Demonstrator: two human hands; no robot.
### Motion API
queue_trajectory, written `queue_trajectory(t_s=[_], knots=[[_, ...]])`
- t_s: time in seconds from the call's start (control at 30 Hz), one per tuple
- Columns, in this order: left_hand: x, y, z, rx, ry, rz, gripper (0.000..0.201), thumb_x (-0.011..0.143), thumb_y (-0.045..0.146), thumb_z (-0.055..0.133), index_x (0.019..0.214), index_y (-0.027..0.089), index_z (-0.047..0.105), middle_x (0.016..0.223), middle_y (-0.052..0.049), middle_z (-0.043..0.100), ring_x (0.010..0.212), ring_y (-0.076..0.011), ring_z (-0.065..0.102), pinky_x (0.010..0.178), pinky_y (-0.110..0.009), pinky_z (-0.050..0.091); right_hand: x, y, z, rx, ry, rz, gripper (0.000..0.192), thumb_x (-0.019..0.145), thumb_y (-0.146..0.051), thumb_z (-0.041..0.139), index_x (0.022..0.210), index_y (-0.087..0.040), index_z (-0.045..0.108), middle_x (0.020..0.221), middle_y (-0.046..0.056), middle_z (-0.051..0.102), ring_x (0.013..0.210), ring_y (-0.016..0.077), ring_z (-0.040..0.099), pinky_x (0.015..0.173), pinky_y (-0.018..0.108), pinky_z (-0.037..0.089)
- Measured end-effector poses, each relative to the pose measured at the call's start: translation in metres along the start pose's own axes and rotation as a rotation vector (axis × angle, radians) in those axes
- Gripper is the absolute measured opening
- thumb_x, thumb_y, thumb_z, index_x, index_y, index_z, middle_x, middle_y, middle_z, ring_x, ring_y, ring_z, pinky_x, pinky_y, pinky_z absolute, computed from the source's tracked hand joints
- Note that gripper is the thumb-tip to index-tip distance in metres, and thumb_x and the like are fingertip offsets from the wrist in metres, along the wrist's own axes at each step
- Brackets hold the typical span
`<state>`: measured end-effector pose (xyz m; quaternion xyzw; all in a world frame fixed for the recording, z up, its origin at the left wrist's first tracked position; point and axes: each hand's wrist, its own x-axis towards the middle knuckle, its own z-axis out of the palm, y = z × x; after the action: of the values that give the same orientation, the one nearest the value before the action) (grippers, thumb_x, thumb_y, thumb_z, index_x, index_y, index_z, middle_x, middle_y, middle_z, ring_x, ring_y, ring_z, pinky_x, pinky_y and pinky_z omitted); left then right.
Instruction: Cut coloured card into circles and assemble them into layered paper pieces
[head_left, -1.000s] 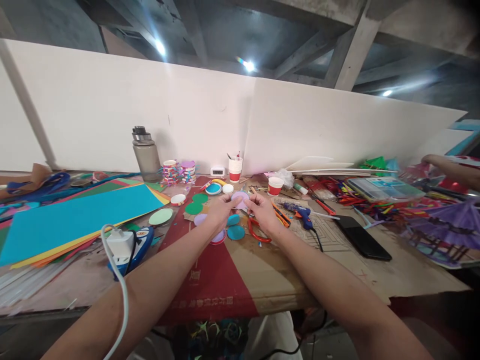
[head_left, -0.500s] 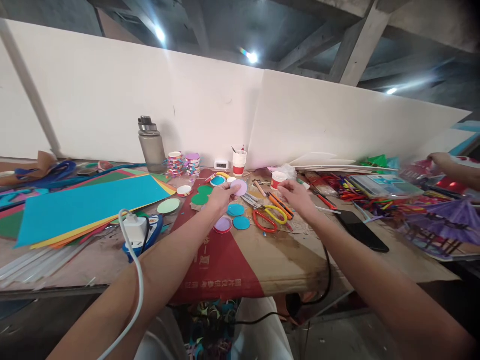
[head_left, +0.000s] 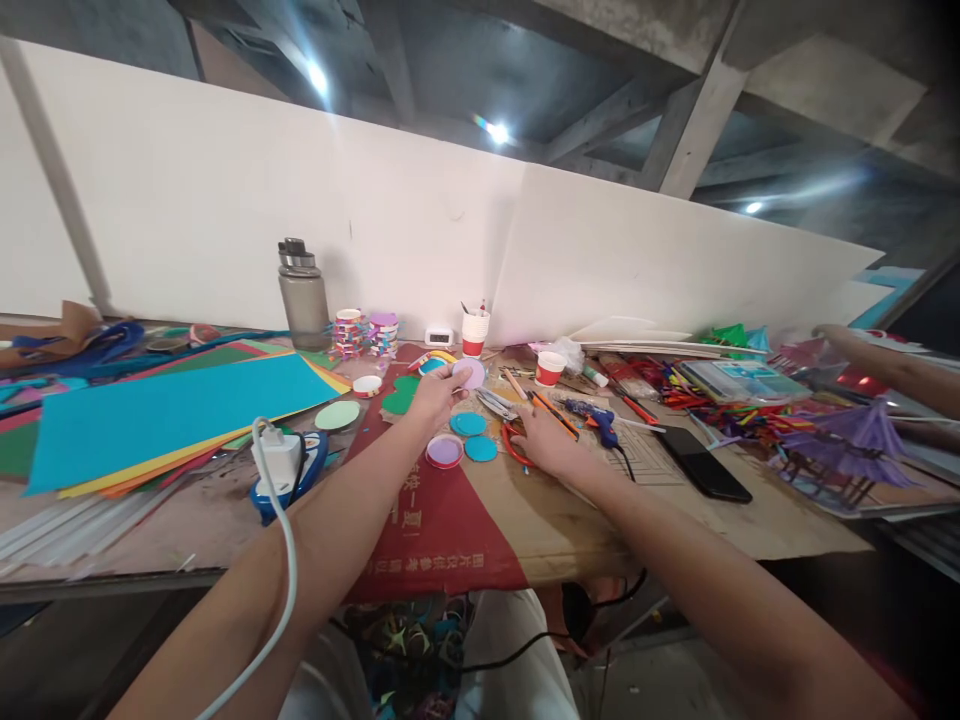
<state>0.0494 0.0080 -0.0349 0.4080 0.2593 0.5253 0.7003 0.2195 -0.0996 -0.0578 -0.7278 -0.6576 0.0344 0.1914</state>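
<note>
Left hand [head_left: 433,392]: raised just above the counter [head_left: 675,515], fingertips pinched on a pale lilac paper disc [head_left: 472,374], held edge-up.

Right hand [head_left: 541,438]: lowered flat onto the red-handled scissors [head_left: 513,444]; whether the fingers had closed round the handles could not be told.

Step, as judged: disc in hand, cutting tool being taken up. The next move would call for fingers threaded through the handles and the blades brought to the disc.

Close by: two teal discs [head_left: 471,436], a lidded pink round [head_left: 444,451], and a blue glue gun [head_left: 600,422] just right of the scissors.

Room: bare cardboard toward the near counter edge; coloured paper sheets [head_left: 165,420] crowded the left, a black phone [head_left: 705,462] lay to the right.
</note>
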Motion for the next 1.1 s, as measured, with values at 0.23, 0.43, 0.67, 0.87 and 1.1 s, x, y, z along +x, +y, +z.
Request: queue_trajectory(t_s=[0.23, 0.43, 0.67, 0.87, 1.1], knots=[[-0.004, 0.006, 0.004, -0.032, -0.049, -0.004, 0.027, 0.057, 0.018, 0.086, 0.079, 0.013, 0.07, 0.08, -0.004, 0.068, 0.066, -0.0082, 0.058, 0.051, -0.016, 0.04, 0.007, 0.011, -0.006, 0.076, 0.067, 0.05, 0.035, 0.079, -0.019, 0.062, 0.113, -0.015, 0.061, 0.099, 0.016, 0.07, 0.087, 0.0253, 0.067, 0.074, 0.032, 0.048], [-0.009, 0.012, 0.01, -0.029, -0.067, 0.005, 0.034, 0.056, 0.023, 0.088, 0.081, 0.013, 0.068, 0.08, -0.003, 0.068, 0.069, -0.0089, 0.059, 0.056, -0.019, 0.042, 0.018, 0.002, -0.022, 0.676, 0.211, -0.105, 0.046, 0.083, -0.028, 0.05, 0.13, -0.025, 0.05, 0.072, -0.003, 0.06, 0.055, 0.0143, 0.053, 0.057, 0.028, 0.045], [-0.014, 0.023, 0.014, -0.126, -0.042, 0.078, 0.027, 0.061, 0.021, 0.082, 0.079, 0.015, 0.064, 0.077, 0.0, 0.066, 0.07, -0.0102, 0.059, 0.059, -0.022, 0.046, 0.032, -0.022, -0.017, 0.897, 0.148, -0.191, 0.051, 0.071, -0.029, 0.065, 0.121, -0.027, 0.054, 0.086, 0.001, 0.062, 0.074, 0.0181, 0.057, 0.068, 0.031, 0.048], [-0.014, 0.02, 0.016, -0.117, 0.005, 0.112, 0.025, 0.063, 0.02, 0.078, 0.082, 0.015, 0.062, 0.077, 0.0, 0.065, 0.068, -0.0101, 0.058, 0.058, -0.022, 0.047, 0.017, -0.02, -0.008, 0.926, -0.086, -0.164, 0.023, 0.081, -0.045, 0.064, 0.087, -0.025, 0.055, 0.063, -0.003, 0.055, 0.054, 0.0146, 0.051, 0.053, 0.028, 0.04], [-0.014, 0.018, 0.021, -0.123, -0.009, 0.147, 0.024, 0.063, 0.014, 0.076, 0.081, 0.015, 0.06, 0.076, 0.001, 0.063, 0.065, -0.0093, 0.055, 0.051, -0.02, 0.041, 0.012, -0.024, -0.012, 0.938, -0.091, -0.188, 0.036, 0.083, -0.059, 0.06, 0.084, -0.024, 0.053, 0.063, -0.003, 0.052, 0.052, 0.0131, 0.049, 0.051, 0.027, 0.04]])
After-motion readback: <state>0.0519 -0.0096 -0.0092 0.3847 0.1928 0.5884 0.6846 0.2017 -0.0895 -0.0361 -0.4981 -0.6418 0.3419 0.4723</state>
